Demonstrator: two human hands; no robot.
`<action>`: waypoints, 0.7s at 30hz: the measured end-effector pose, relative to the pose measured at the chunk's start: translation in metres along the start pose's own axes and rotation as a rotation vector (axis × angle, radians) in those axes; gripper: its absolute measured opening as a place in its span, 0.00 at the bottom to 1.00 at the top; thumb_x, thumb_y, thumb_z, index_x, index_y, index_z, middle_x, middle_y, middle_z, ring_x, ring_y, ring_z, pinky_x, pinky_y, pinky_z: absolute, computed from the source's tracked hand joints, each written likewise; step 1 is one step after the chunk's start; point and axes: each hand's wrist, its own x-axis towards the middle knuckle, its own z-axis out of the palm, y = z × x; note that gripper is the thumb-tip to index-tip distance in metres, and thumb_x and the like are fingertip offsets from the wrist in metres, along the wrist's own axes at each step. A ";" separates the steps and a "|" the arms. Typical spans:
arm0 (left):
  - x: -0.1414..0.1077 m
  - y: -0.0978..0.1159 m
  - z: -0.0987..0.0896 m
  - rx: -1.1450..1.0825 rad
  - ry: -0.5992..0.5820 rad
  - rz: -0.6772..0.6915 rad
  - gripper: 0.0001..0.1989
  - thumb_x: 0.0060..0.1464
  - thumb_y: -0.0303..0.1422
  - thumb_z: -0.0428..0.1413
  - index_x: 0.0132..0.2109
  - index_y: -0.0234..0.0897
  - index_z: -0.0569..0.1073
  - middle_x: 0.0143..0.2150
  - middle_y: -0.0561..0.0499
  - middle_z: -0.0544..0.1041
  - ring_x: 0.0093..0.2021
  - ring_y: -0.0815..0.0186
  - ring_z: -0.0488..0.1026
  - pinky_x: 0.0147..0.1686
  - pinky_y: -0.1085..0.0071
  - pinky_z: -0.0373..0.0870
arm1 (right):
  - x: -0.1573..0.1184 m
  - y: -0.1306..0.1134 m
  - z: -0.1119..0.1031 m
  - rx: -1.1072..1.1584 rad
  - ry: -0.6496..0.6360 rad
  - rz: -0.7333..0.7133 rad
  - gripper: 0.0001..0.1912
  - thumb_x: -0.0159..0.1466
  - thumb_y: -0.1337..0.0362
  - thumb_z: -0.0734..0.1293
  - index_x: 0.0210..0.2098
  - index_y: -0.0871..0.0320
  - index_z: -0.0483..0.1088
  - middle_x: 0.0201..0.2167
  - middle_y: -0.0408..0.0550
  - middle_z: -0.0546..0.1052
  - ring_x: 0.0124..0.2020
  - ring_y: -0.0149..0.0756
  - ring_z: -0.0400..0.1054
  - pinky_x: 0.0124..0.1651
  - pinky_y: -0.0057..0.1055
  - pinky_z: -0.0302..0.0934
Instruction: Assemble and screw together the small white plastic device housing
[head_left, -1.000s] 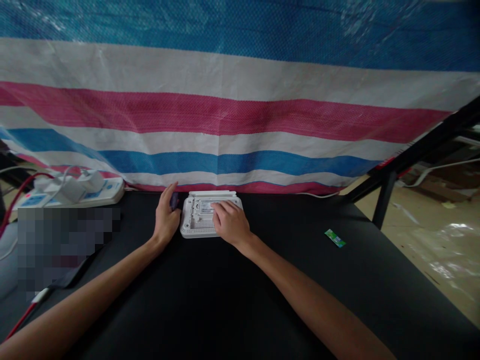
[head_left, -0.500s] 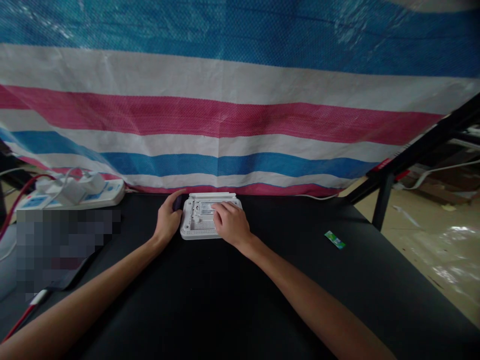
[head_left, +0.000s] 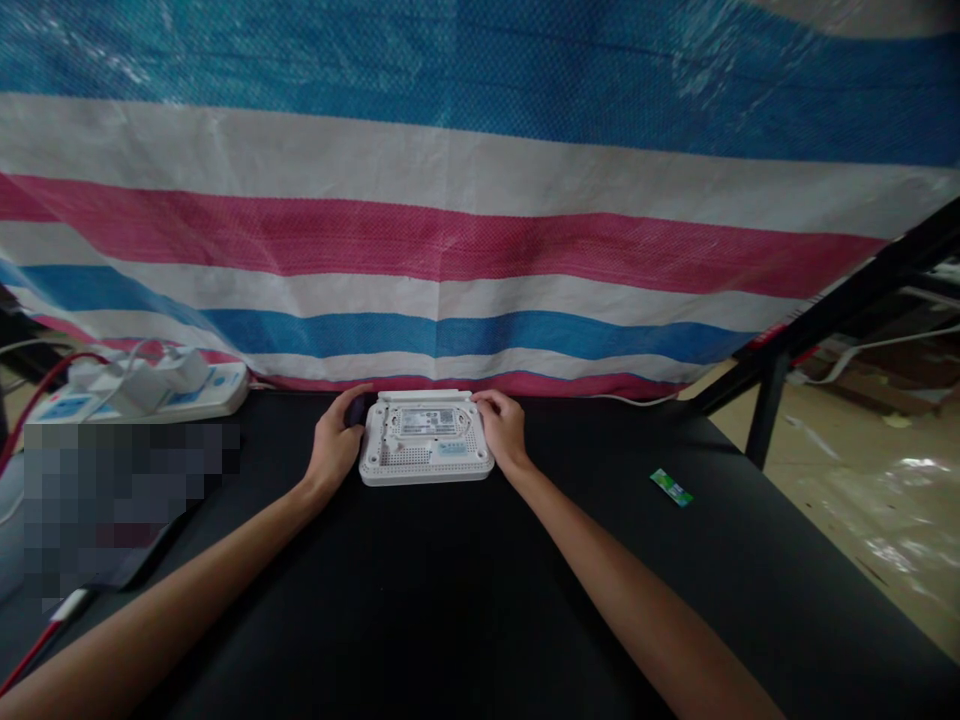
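A white router (head_left: 427, 458) lies on the black table, its underside up, showing vent holes, printed labels and small round feet. Along its far edge runs a white bar (head_left: 424, 397), which looks like a folded antenna. At the router's left side is my left hand (head_left: 335, 436), thumb by the edge and index finger stretched toward the far corner. A dark patch between that thumb and finger cannot be made out. My right hand (head_left: 504, 430) has its fingers bent round the far right corner, pinching at the bar's end.
A white power strip (head_left: 225, 392) with several plugs stands at the back left, above a dark pixelated area. A small green packet (head_left: 671, 487) lies on the right of the table. Behind hangs a striped plastic sheet (head_left: 450, 240); a black metal frame (head_left: 769, 400) rises at the right.
My right hand has moved from over the router's face to its far right corner, uncovering the labels. The left hand has stayed at the left side.
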 end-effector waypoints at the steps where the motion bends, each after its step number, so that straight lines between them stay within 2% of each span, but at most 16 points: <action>1: 0.000 0.000 0.000 0.004 -0.002 -0.001 0.34 0.37 0.19 0.48 0.54 0.41 0.74 0.54 0.49 0.75 0.59 0.54 0.67 0.65 0.51 0.55 | 0.000 0.000 0.001 0.001 0.001 -0.002 0.11 0.55 0.64 0.60 0.28 0.57 0.75 0.27 0.47 0.79 0.32 0.39 0.71 0.38 0.32 0.61; 8: -0.001 0.008 0.000 -0.029 0.007 -0.060 0.32 0.37 0.18 0.48 0.51 0.40 0.75 0.52 0.48 0.76 0.57 0.54 0.70 0.64 0.50 0.57 | -0.001 -0.008 -0.003 -0.044 0.016 -0.011 0.11 0.53 0.64 0.59 0.25 0.57 0.73 0.25 0.47 0.77 0.30 0.39 0.70 0.37 0.33 0.60; 11: -0.003 0.015 0.002 -0.160 0.083 -0.101 0.30 0.42 0.20 0.53 0.55 0.40 0.72 0.55 0.46 0.75 0.57 0.54 0.71 0.63 0.51 0.61 | -0.002 -0.007 -0.003 -0.062 0.015 -0.014 0.11 0.54 0.65 0.59 0.24 0.57 0.73 0.24 0.46 0.76 0.29 0.39 0.69 0.36 0.32 0.59; 14: -0.006 0.023 0.004 -0.288 0.172 -0.123 0.29 0.50 0.27 0.58 0.61 0.40 0.66 0.56 0.44 0.74 0.55 0.54 0.73 0.59 0.53 0.68 | -0.003 -0.006 -0.003 -0.053 0.019 -0.002 0.11 0.54 0.65 0.59 0.25 0.57 0.73 0.24 0.46 0.76 0.28 0.38 0.68 0.35 0.32 0.59; 16: -0.008 0.028 0.005 -0.342 0.229 -0.112 0.29 0.51 0.32 0.60 0.61 0.38 0.67 0.56 0.43 0.73 0.55 0.55 0.73 0.56 0.56 0.72 | -0.002 -0.006 -0.002 -0.047 0.021 -0.002 0.11 0.54 0.65 0.60 0.25 0.57 0.73 0.24 0.46 0.76 0.28 0.38 0.68 0.35 0.32 0.59; 18: -0.008 0.034 0.004 -0.390 0.276 -0.090 0.29 0.51 0.35 0.61 0.61 0.37 0.68 0.58 0.43 0.72 0.52 0.57 0.75 0.48 0.62 0.78 | -0.002 -0.006 -0.002 -0.049 0.021 -0.008 0.11 0.54 0.64 0.60 0.26 0.57 0.73 0.25 0.46 0.77 0.28 0.38 0.68 0.36 0.32 0.60; 20: -0.005 0.039 0.002 -0.406 0.307 -0.081 0.30 0.52 0.36 0.61 0.62 0.39 0.67 0.60 0.42 0.70 0.40 0.63 0.78 0.33 0.71 0.80 | -0.002 -0.006 -0.002 -0.054 0.020 -0.016 0.11 0.54 0.64 0.59 0.26 0.57 0.74 0.25 0.47 0.77 0.28 0.38 0.68 0.36 0.32 0.60; 21: -0.004 0.042 0.000 -0.400 0.321 -0.079 0.30 0.52 0.37 0.61 0.62 0.40 0.68 0.60 0.42 0.70 0.33 0.68 0.77 0.25 0.75 0.76 | -0.002 -0.006 -0.002 -0.055 0.019 -0.020 0.11 0.54 0.64 0.59 0.26 0.57 0.74 0.25 0.46 0.77 0.28 0.38 0.68 0.36 0.32 0.59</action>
